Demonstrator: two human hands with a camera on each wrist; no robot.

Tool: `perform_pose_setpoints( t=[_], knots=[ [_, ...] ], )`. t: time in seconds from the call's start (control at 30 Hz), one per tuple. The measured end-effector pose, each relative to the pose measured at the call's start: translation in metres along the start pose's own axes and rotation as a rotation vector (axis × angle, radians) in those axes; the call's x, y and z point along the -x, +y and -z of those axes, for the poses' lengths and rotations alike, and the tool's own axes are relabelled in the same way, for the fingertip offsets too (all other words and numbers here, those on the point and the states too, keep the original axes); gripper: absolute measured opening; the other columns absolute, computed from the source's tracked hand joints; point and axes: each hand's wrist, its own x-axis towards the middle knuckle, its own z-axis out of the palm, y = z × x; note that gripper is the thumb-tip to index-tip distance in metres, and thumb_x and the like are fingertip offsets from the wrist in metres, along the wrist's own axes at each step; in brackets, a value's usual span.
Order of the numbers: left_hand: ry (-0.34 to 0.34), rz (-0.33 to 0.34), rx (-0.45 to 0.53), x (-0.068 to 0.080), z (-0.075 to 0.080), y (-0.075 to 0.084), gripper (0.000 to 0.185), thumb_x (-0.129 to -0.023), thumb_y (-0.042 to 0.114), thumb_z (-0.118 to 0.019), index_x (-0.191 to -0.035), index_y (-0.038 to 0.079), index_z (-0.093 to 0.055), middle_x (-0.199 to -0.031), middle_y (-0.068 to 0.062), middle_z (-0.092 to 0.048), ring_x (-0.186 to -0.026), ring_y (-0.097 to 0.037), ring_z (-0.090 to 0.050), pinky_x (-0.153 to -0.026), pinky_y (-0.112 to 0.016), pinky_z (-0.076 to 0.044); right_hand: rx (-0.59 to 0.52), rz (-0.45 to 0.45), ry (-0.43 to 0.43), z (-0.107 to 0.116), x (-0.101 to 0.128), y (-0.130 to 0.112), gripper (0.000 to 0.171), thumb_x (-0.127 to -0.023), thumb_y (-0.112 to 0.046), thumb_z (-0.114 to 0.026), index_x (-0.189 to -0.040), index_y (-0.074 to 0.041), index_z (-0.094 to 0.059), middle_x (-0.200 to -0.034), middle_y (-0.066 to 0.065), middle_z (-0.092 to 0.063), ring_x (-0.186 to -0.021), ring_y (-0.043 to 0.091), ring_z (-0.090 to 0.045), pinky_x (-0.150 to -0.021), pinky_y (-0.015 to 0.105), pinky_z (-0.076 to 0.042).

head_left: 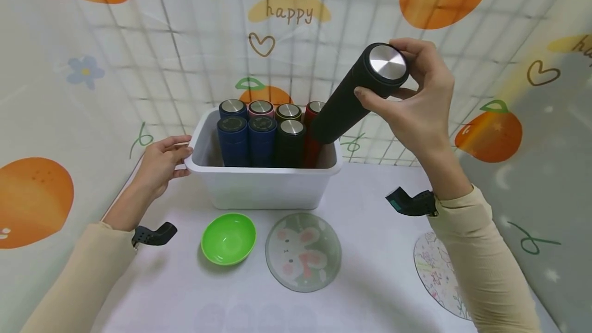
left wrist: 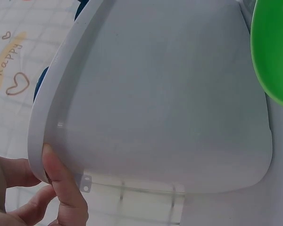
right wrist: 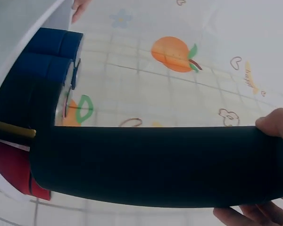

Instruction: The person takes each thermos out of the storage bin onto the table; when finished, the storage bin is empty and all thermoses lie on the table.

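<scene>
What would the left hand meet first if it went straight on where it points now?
The white bin. The left hand holds its rim with no visible gap. Beyond it, a dark blue bottle would probably come next, though depth is hard to judge.

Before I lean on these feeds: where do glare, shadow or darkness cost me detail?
Head view: bright, with sheen on the black bottle's silver end and soft shadows on the table; left wrist view: greyish, the white bin's side nearly featureless; right wrist view: dim, the bottle mostly a dark shape.
</scene>
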Motion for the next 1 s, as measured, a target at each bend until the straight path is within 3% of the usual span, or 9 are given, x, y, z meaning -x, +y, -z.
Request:
perform_pose_setpoints(
  t=[0.13, 0.43, 0.63, 0.87, 1.0],
  knots=[
    [0.002, -0.007, -0.034, 0.001, 0.0, 0.0, 0.046, -0.1, 0.013, -0.061, -0.141, -0.003, -0.047, -0.114, -0.012, -0.056, -0.077, -0.011, -0.062, -0.06, -0.025, -0.057, -0.012, 0.046, 0.026, 0.009, -0.003, 0.003, 0.056, -0.067, 0.003, -0.086, -0.118, -0.002, -0.064, -0.106, 0.003, -0.067, -0.093, 0.021, -0.064, -0.07, 0.02, -0.055],
    [0.009, -0.001, -0.064, 0.002, -0.001, 0.001, 0.046, -0.101, 0.013, -0.059, -0.142, -0.002, -0.047, -0.116, -0.011, -0.057, -0.078, -0.01, -0.062, -0.062, -0.025, -0.057, 0.039, 0.086, 0.03, 0.034, -0.01, 0.009, 0.053, -0.072, -0.003, -0.084, -0.121, -0.005, -0.064, -0.108, 0.009, -0.068, -0.096, 0.024, -0.065, -0.07, 0.021, -0.056],
    [-0.001, -0.008, -0.086, 0.0, -0.003, 0.002, 0.047, -0.101, 0.011, -0.058, -0.144, -0.004, -0.046, -0.118, -0.012, -0.055, -0.083, -0.011, -0.063, -0.063, -0.025, -0.057, 0.096, 0.043, 0.073, 0.045, -0.011, 0.014, 0.052, -0.069, -0.002, -0.085, -0.118, -0.006, -0.066, -0.107, 0.005, -0.067, -0.095, 0.022, -0.065, -0.072, 0.02, -0.054],
    [-0.009, -0.017, -0.114, -0.002, -0.001, 0.003, 0.046, -0.101, 0.011, -0.057, -0.144, -0.004, -0.046, -0.117, -0.01, -0.057, -0.083, -0.01, -0.064, -0.064, -0.025, -0.057, 0.11, -0.117, 0.129, 0.047, -0.005, 0.001, 0.052, -0.066, 0.003, -0.083, -0.115, -0.003, -0.066, -0.1, -0.001, -0.064, -0.093, 0.016, -0.061, -0.082, 0.018, -0.05],
    [-0.012, -0.019, -0.153, -0.003, 0.001, 0.003, 0.046, -0.102, 0.013, -0.056, -0.144, -0.003, -0.047, -0.117, -0.01, -0.057, -0.081, -0.008, -0.063, -0.065, -0.024, -0.057, 0.165, -0.164, 0.123, 0.051, -0.002, 0.002, 0.051, -0.067, 0.002, -0.083, -0.116, -0.004, -0.067, -0.099, -0.002, -0.063, -0.094, 0.015, -0.061, -0.087, 0.02, -0.048]
  ],
)
